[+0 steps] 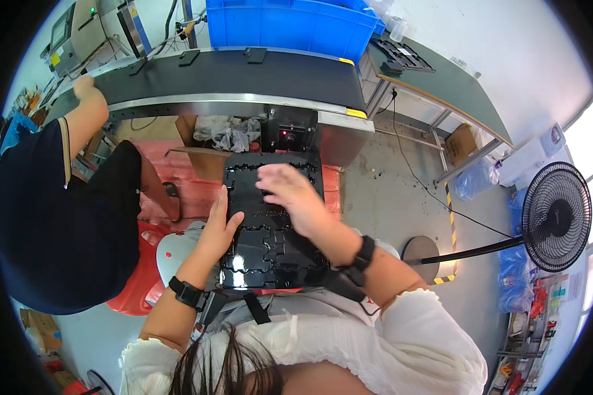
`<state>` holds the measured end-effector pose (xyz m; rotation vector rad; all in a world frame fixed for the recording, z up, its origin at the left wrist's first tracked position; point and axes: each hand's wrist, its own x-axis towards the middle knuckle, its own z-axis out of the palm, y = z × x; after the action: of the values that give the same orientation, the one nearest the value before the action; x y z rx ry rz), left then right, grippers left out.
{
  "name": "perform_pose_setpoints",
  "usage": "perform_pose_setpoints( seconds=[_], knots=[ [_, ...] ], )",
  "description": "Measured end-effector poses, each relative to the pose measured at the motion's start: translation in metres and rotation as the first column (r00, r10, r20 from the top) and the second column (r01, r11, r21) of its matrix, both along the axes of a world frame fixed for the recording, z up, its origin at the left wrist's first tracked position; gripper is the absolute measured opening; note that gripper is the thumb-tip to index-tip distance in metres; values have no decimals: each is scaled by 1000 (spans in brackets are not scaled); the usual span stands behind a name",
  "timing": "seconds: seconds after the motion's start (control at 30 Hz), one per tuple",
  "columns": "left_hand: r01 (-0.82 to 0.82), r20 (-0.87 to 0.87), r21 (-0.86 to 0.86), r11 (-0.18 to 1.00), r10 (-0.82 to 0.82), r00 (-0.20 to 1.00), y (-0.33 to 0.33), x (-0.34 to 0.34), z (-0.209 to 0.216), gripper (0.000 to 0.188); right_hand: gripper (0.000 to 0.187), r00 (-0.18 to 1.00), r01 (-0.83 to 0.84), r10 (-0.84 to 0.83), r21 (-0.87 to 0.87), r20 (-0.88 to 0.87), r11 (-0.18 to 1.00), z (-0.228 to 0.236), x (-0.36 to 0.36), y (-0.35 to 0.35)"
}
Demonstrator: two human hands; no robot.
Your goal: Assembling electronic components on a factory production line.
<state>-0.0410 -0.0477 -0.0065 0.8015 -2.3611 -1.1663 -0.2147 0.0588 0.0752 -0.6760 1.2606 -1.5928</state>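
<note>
A glossy black moulded plastic tray (250, 241) with shaped recesses lies in front of me, over my lap. My left hand (219, 225) is against its left edge, fingers stretched out along the side and thumb apart over the surface. Above the tray's upper middle is my right hand (291, 197), slightly blurred, with its fingers extended and apart. I see nothing held in it; whether it touches the tray I cannot tell. Both wrists wear black bands.
A black conveyor belt (296, 82) with several flat black pieces runs across ahead. Beyond it stands a blue crate (290, 29). A co-worker (66, 217) sits at left, one arm reaching to the belt. A box with crumpled bags, a green table (441, 85) and a fan (557, 217) are around.
</note>
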Motion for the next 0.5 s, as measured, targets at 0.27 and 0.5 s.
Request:
perform_pose_setpoints(
  seconds=[0.27, 0.5],
  knots=[
    [38, -36, 185, 982, -32, 999, -21, -13, 8, 70, 30, 937, 114, -120, -36, -329, 993, 76, -123, -3],
    [19, -12, 83, 996, -18, 1000, 2, -14, 20, 70, 50, 506, 224, -82, 38, -859, 974, 113, -218, -107]
  ],
)
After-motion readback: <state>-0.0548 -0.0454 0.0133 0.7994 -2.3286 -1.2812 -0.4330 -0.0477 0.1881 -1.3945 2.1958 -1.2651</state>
